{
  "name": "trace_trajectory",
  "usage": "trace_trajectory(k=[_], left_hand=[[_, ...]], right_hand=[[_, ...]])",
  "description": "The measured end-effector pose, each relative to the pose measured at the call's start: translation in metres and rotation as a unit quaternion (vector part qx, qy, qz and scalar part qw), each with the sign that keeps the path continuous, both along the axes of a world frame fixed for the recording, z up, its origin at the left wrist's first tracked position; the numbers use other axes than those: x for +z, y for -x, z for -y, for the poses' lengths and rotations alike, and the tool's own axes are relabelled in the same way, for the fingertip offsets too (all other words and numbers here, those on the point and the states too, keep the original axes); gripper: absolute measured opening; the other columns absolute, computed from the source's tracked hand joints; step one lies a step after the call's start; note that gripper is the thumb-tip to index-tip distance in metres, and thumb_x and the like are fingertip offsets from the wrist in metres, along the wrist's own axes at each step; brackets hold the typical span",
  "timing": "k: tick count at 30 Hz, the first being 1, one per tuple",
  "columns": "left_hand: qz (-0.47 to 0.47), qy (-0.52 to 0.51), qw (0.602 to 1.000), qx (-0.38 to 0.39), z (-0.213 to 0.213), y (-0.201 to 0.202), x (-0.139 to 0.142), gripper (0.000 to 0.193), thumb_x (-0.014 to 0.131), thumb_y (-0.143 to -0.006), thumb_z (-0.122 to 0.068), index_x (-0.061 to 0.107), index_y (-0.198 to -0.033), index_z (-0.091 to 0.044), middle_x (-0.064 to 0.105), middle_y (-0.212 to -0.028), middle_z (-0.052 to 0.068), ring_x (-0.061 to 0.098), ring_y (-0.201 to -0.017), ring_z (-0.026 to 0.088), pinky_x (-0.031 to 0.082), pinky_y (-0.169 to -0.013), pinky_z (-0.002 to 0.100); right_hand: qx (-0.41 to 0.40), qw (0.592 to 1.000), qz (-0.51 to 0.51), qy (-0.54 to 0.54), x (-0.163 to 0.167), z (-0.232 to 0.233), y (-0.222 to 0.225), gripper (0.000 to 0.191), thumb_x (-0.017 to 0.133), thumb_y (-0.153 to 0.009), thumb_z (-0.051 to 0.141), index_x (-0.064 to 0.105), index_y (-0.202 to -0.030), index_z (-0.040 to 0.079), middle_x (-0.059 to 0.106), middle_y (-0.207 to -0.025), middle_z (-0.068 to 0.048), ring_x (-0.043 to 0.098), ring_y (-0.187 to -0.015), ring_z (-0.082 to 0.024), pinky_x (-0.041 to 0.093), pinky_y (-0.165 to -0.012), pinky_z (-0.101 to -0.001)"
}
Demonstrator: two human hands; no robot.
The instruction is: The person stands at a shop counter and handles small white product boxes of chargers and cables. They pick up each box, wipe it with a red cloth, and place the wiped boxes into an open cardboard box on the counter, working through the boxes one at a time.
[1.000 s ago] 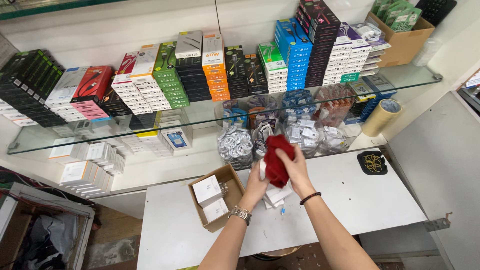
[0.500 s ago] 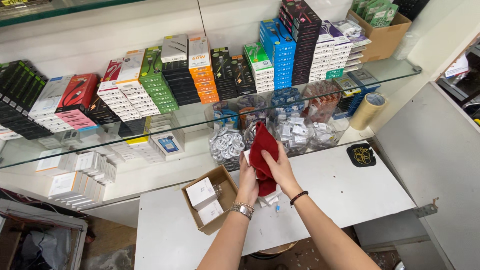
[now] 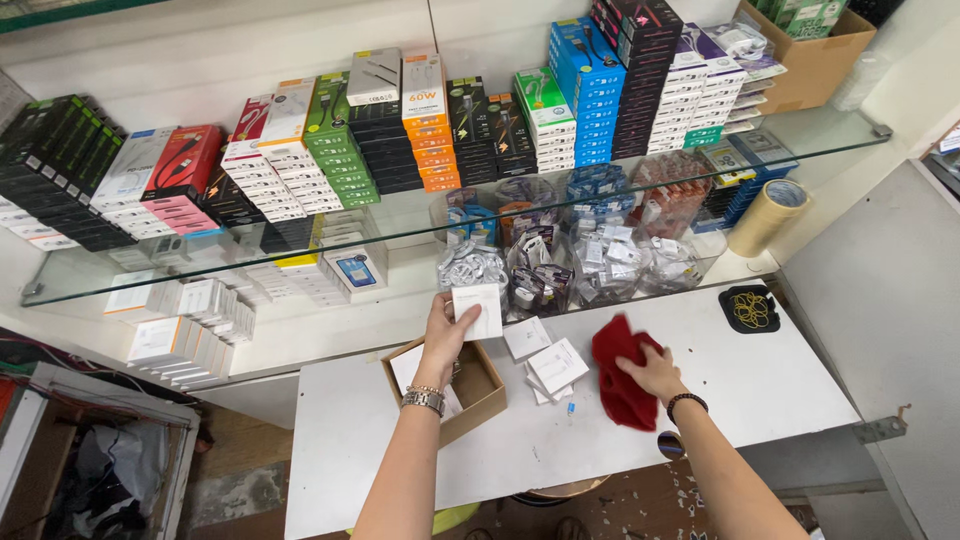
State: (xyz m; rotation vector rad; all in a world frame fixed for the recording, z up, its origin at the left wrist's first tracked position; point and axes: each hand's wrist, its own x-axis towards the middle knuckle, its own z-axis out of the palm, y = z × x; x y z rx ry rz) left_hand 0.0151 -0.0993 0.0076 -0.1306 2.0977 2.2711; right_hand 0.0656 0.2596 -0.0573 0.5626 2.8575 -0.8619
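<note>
Cardboard box (image 3: 487, 391), open on the white table (image 3: 340, 450), holding one visible white packet. Left hand (image 3: 446, 330) grips a small white box (image 3: 478, 311) above it; right hand (image 3: 655, 370) presses a red cloth (image 3: 615, 375). Three white packets (image 3: 548, 362) lie between.

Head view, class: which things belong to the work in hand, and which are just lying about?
In hand:
left hand holding small white box
right hand on red cloth
open cardboard box
white boxes on the table

Lying about:
tape roll
black tray of rubber bands
stacked boxes on glass shelf
</note>
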Motion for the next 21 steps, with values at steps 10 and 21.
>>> trace_trajectory(k=[10,21], left_hand=[[-0.049,0.078,0.980,-0.174,0.026,0.004,0.004,0.046,0.077,-0.086,-0.010,0.057,-0.127,-0.002,0.072,-0.120,0.016,0.068,-0.109,0.020,0.055,-0.093,0.032],[0.012,0.587,0.804,-0.095,0.061,-0.038,-0.039,0.076,0.082,-0.083,-0.022,0.047,-0.150,-0.016,0.022,-0.165,0.019,0.016,-0.151,0.047,0.030,-0.119,0.052]], right_hand=[[0.394,0.878,-0.203,0.180,0.123,0.158,0.059,0.045,0.075,-0.086,0.028,0.067,-0.124,0.005,0.072,-0.110,-0.017,0.071,-0.096,-0.031,0.056,-0.082,-0.0402],[0.293,0.935,-0.201,0.020,0.083,0.235,0.030,0.058,0.077,-0.076,0.014,0.053,-0.125,-0.005,0.065,-0.107,-0.025,0.065,-0.095,-0.045,0.053,-0.080,-0.0491]])
